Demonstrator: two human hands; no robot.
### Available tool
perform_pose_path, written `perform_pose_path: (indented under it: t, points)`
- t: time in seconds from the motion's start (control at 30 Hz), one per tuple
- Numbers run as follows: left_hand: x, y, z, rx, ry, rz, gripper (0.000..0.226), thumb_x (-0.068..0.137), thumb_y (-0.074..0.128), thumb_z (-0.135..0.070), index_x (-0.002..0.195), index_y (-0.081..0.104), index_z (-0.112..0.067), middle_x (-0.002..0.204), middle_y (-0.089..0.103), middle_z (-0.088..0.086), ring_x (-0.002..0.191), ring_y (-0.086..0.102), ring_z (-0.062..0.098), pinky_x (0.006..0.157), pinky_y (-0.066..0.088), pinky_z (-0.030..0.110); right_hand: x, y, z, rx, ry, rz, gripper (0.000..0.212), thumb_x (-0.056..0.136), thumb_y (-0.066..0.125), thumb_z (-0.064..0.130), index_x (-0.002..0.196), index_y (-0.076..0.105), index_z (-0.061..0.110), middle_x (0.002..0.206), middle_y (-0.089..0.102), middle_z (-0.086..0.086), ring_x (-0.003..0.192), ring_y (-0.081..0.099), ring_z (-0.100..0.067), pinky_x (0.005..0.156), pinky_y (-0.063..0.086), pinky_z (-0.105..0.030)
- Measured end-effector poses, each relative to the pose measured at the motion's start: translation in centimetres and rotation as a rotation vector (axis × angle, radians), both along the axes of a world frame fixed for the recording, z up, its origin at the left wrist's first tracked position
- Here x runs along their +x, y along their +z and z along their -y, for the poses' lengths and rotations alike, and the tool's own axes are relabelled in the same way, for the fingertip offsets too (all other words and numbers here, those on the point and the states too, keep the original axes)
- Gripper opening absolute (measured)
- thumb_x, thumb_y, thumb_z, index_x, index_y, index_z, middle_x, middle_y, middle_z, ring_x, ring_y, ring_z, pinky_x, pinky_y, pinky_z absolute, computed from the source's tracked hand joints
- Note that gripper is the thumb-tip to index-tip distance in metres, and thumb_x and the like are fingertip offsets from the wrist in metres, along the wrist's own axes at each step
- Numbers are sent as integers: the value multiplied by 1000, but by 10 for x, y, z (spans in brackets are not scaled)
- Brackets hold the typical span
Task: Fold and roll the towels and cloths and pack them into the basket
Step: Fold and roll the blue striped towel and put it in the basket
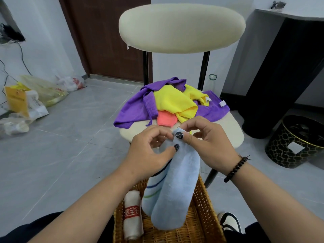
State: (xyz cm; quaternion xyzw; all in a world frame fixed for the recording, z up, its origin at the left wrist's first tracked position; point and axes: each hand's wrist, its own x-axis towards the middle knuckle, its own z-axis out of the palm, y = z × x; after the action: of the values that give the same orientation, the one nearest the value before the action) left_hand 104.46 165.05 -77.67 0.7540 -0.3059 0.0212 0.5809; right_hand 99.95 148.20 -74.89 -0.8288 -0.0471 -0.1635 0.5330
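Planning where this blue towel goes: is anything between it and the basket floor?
Nothing visible blocks it. The blue towel, pinched by both hands, hangs over the basket; the rolled white towel lies apart at the left side.

The towel [177,186] I hold is light blue with dark blue and green stripes. My nails [179,135] are black. The rolled cloth [132,214] is white with a red band of white characters. The basket [204,207] is golden-brown wicker. On the cream chair [182,28]: purple [133,109], yellow [172,100] and coral [166,119] cloths. My bracelet [235,168] is black beads.
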Motion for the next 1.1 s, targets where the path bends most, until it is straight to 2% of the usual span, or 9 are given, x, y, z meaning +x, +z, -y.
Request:
perform_pose_path:
  t: [0.07, 0.17, 0.3, 0.43, 0.57, 0.73, 0.87, 1.0, 1.1]
  points:
    - [0, -5, 0, 89, -59, -3, 30, 69, 70, -39, 87, 69, -15, 94, 67, -6, 88, 63, 10, 80, 52, 28, 0, -1, 2, 25, 14, -4, 5, 84, 70, 13, 86, 69, 17, 92, 67, 2, 86, 60, -9, 74, 49, -26]
    - [-1, -15, 2, 271, -163, -70, 42, 69, 69, -51, 85, 71, -12, 90, 66, 2, 86, 63, 20, 81, 51, 42, -1, -1, 4, 98, 32, -21, 8, 86, 66, 9, 86, 66, 17, 86, 67, 5, 80, 60, -9, 75, 50, -30]
    - [-3, -22, 4, 368, -252, -149, 44, 70, 67, -59, 90, 73, -20, 97, 70, -2, 93, 65, 15, 85, 51, 46, 0, -1, 11, 158, -24, -23, 8, 89, 62, 11, 85, 61, 18, 81, 64, 2, 76, 57, -9, 70, 47, -26]
    - [0, -27, 0, 525, -249, -97, 46, 68, 66, -61, 88, 75, -20, 101, 68, -7, 94, 63, 7, 83, 51, 39, 2, 1, 28, 165, -154, 14, 7, 90, 60, 13, 86, 61, 19, 82, 65, 2, 76, 58, -8, 69, 48, -22]
    - [5, -35, -7, 669, -227, -3, 58, 64, 58, -70, 77, 73, -15, 96, 65, -2, 90, 61, 14, 78, 50, 44, 3, 0, 48, 141, -276, 20, 7, 89, 61, 15, 84, 60, 19, 80, 63, 6, 75, 58, -5, 73, 50, -24]
    - [13, -32, -18, 754, -151, 55, 71, 61, 51, -74, 74, 68, -6, 86, 62, 5, 79, 57, 15, 73, 47, 43, 2, -9, 64, 115, -363, 0, 10, 89, 63, 15, 82, 60, 21, 85, 63, 1, 79, 58, -10, 77, 51, -28]
    - [14, -29, -28, 845, -133, 113, 69, 62, 46, -76, 56, 51, -8, 70, 47, -3, 64, 45, 10, 59, 39, 32, -1, -16, 70, 147, -454, 4, 10, 89, 62, 15, 82, 59, 21, 81, 62, 4, 78, 57, -10, 76, 49, -25]
    - [14, -32, -37, 853, -134, 110, 68, 63, 48, -74, 53, 46, -7, 69, 52, 2, 63, 50, 15, 62, 44, 42, -4, -13, 81, 195, -563, 38, 7, 90, 61, 15, 85, 59, 18, 79, 60, 6, 73, 54, -5, 71, 45, -18]
    - [14, -32, -45, 850, -119, 111, 66, 65, 48, -72, 52, 43, -8, 65, 49, 2, 60, 49, 15, 59, 41, 39, -6, -11, 91, 200, -644, 53, 10, 91, 60, 17, 83, 58, 21, 77, 58, 7, 70, 52, -4, 67, 44, -16]
